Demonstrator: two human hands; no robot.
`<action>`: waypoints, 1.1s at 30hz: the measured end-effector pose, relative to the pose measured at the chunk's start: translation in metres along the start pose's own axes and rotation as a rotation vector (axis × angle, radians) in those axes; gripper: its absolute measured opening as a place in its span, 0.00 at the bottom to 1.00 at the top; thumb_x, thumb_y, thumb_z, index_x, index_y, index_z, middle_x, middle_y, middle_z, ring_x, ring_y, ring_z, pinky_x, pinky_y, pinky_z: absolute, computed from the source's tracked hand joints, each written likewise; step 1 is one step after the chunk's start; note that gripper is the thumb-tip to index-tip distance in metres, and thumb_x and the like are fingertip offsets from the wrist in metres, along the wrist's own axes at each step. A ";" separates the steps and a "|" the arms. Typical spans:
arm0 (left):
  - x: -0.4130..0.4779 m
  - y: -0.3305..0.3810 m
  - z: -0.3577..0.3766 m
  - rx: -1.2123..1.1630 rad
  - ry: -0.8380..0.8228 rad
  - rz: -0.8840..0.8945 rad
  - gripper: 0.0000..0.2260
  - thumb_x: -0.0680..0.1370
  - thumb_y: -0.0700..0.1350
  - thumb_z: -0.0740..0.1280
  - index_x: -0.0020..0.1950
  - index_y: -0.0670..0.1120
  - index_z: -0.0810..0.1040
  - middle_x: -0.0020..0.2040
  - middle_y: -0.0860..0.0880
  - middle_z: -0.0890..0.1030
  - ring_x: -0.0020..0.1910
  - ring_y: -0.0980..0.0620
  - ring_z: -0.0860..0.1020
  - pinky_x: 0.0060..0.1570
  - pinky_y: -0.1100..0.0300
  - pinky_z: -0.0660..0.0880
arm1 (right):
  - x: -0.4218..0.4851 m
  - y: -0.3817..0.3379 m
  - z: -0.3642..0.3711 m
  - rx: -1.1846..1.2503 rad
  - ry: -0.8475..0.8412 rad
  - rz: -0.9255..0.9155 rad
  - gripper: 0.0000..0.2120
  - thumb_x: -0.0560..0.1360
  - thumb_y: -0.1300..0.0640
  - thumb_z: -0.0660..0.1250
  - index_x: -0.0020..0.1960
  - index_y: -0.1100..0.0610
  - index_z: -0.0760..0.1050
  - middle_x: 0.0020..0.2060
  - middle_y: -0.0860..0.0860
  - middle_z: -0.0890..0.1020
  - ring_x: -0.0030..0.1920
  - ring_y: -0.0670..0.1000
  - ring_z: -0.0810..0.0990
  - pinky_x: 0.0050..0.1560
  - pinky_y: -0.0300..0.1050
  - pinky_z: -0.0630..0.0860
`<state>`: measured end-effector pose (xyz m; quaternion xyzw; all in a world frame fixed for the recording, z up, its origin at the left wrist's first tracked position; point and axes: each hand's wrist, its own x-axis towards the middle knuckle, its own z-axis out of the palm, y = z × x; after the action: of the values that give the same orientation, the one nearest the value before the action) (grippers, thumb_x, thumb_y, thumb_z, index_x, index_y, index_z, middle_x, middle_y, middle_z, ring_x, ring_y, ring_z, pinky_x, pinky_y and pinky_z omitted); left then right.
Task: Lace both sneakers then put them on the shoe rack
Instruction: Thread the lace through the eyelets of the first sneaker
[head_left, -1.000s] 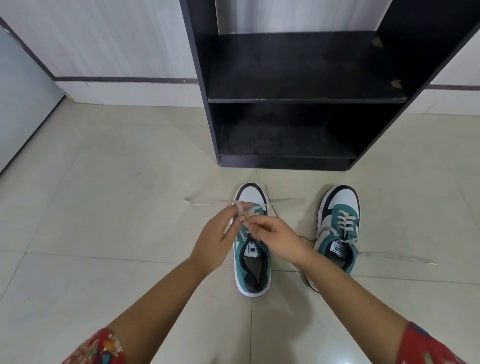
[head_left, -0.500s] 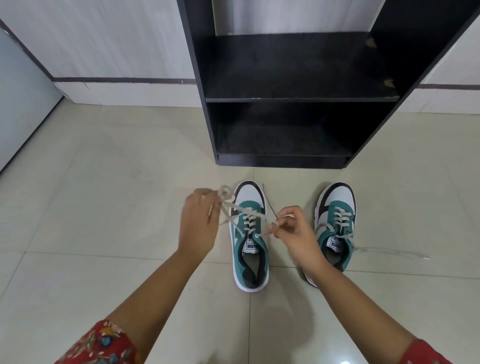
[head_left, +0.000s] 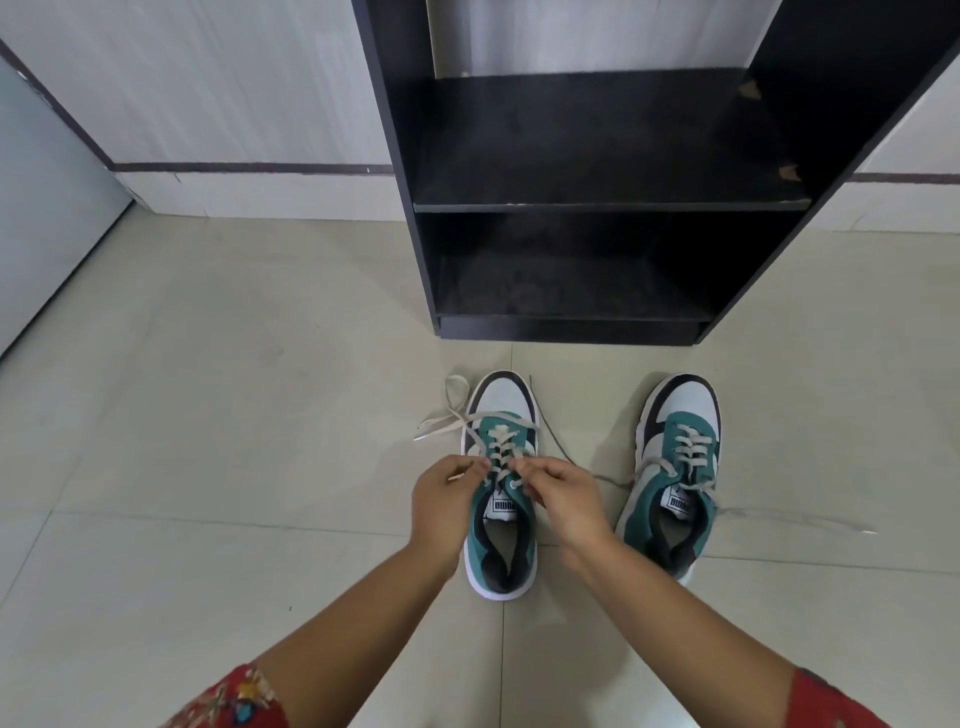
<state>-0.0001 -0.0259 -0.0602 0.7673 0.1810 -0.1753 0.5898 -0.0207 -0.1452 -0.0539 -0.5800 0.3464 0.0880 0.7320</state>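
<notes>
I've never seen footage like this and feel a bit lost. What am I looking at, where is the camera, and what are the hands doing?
There is no machine here: a person wears one wide-angle camera on the head, looking forward and down, so you see their own forearms reaching out from the bottom of the picture. On the tiled floor stand two green, white and black sneakers. The left hand and right hand meet over the left sneaker, pinching its pale lace near the upper eyelets; loose loops of that lace trail onto the floor beside the toe. The right sneaker stands apart, untouched, its lace ends spread on the floor. Behind both stands a black shoe rack whose visible shelves hold no shoes.
</notes>
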 end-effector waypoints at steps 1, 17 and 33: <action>-0.001 -0.001 0.000 0.085 0.018 0.041 0.06 0.77 0.45 0.64 0.44 0.45 0.80 0.41 0.49 0.82 0.42 0.48 0.79 0.45 0.54 0.75 | -0.001 -0.002 0.001 0.015 -0.017 0.001 0.10 0.75 0.65 0.65 0.37 0.58 0.80 0.35 0.49 0.83 0.33 0.42 0.81 0.33 0.28 0.75; -0.005 0.006 -0.010 0.251 -0.228 0.629 0.10 0.81 0.42 0.56 0.51 0.45 0.77 0.52 0.55 0.79 0.56 0.64 0.73 0.55 0.69 0.66 | 0.004 -0.025 -0.031 -0.237 -0.274 -0.168 0.15 0.78 0.64 0.57 0.39 0.51 0.77 0.41 0.48 0.81 0.46 0.48 0.78 0.53 0.42 0.71; 0.018 0.044 -0.014 0.621 -0.150 0.715 0.10 0.81 0.48 0.55 0.44 0.46 0.70 0.30 0.56 0.71 0.28 0.56 0.70 0.30 0.63 0.66 | -0.038 -0.061 -0.024 -1.277 -0.178 -0.689 0.16 0.77 0.49 0.61 0.64 0.47 0.72 0.48 0.49 0.75 0.53 0.50 0.71 0.53 0.45 0.71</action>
<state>0.0374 -0.0211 -0.0282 0.9066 -0.1983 -0.0621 0.3673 -0.0261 -0.1761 0.0152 -0.9605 -0.0356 0.0844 0.2627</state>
